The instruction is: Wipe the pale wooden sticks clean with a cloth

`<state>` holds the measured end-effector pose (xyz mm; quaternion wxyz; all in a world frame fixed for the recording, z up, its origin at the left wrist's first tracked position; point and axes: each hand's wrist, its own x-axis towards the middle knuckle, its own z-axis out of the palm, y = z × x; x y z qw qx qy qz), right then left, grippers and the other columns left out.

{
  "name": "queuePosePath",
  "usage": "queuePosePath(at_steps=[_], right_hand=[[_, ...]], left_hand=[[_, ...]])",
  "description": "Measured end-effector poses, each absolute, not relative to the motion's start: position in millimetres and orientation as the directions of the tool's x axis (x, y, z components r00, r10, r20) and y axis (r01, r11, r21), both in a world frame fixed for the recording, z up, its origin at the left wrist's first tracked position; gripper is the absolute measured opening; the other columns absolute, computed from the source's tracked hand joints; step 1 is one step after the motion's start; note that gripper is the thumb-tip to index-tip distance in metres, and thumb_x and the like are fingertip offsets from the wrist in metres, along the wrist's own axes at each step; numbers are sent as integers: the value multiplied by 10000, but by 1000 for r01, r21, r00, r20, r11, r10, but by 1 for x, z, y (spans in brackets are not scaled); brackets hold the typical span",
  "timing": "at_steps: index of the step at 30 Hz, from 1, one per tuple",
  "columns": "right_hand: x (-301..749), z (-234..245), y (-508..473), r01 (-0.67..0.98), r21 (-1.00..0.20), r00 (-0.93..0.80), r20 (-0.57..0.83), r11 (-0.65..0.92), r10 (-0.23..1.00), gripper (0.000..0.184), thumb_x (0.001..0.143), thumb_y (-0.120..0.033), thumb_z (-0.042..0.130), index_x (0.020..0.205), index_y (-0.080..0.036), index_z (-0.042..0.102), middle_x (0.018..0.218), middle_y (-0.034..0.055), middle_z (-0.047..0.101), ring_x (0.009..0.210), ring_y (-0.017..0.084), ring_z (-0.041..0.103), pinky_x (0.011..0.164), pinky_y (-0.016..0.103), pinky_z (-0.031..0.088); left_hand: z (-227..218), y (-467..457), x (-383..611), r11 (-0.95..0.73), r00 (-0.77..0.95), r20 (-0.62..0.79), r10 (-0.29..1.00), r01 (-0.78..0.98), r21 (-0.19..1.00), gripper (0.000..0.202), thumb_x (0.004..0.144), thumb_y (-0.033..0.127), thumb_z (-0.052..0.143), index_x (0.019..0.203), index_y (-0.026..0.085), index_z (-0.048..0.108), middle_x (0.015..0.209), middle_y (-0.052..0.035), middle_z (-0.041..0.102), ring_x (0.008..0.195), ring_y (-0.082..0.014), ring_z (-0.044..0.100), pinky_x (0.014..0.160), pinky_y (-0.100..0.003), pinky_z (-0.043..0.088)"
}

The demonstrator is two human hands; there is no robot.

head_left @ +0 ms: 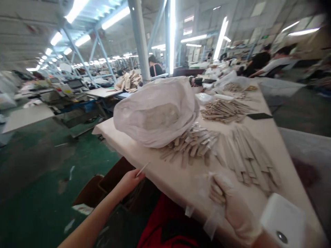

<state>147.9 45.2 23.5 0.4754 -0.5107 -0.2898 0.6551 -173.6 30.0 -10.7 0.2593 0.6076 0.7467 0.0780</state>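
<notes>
My left hand [130, 182] is bare and held below the table's near edge, pinched on a thin pale stick [142, 169] that points up and right. My right hand [234, 208] wears a thin translucent glove and rests on the table [178, 182], fingers curled round a small clear plastic sleeve [204, 187] with a few sticks in it. Just beyond the hands lie a heap of short beige pieces [195, 143] and a row of longer flat strips [248, 158]. A big white plastic bag [157, 112] bulges behind the heap.
More stick piles [224, 110] and small bags lie farther along the table. An open cardboard box [103, 187] stands on the green floor at my left. A white device [283, 220] sits on my right wrist. Other people work at distant tables [271, 62].
</notes>
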Motion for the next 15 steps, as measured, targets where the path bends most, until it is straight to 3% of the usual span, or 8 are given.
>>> queuePosePath(at_steps=[2,4,6,9,12,15], right_hand=[[145,29,45,-423,-799,-108,-424,-428,899,265,632,-412,672,583,-186,541,426,-44,415,346,72,345,330,210,270],[142,33,43,-479,-759,-145,-428,-442,892,301,598,-409,703,567,-181,509,426,-64,390,346,53,302,338,195,251],[143,32,39,-504,-742,-172,-415,-442,893,340,582,-414,721,549,-180,476,427,-75,366,357,44,273,352,190,238],[150,25,33,-484,-766,-166,-394,-423,904,360,592,-448,712,558,-180,474,433,-73,356,385,52,267,373,200,212],[159,11,32,-391,-826,-146,-381,-407,913,344,639,-482,665,602,-174,516,454,-58,384,396,60,251,380,222,154],[170,2,36,-307,-880,-141,-334,-362,932,331,700,-489,609,656,-165,560,463,-62,355,409,60,214,398,231,137]], left_hand=[[5,38,-115,138,126,-282,951,643,753,386,820,433,370,888,142,615,653,5,568,610,-118,488,552,-199,357],[20,44,-59,107,292,-267,919,466,878,397,786,467,412,853,132,614,593,25,507,555,-90,433,520,-190,322],[30,54,-15,140,352,-274,895,363,921,435,766,522,396,664,131,559,489,50,387,461,-65,329,445,-194,236],[35,71,23,302,364,-379,851,250,920,432,705,588,431,620,165,458,432,89,252,389,-49,201,398,-210,130],[33,82,36,315,304,-355,884,172,933,350,646,505,549,671,169,455,466,94,286,407,-43,225,411,-201,158],[32,87,42,167,260,-218,941,203,965,277,654,415,552,626,156,456,503,77,329,467,-49,271,461,-199,216]])
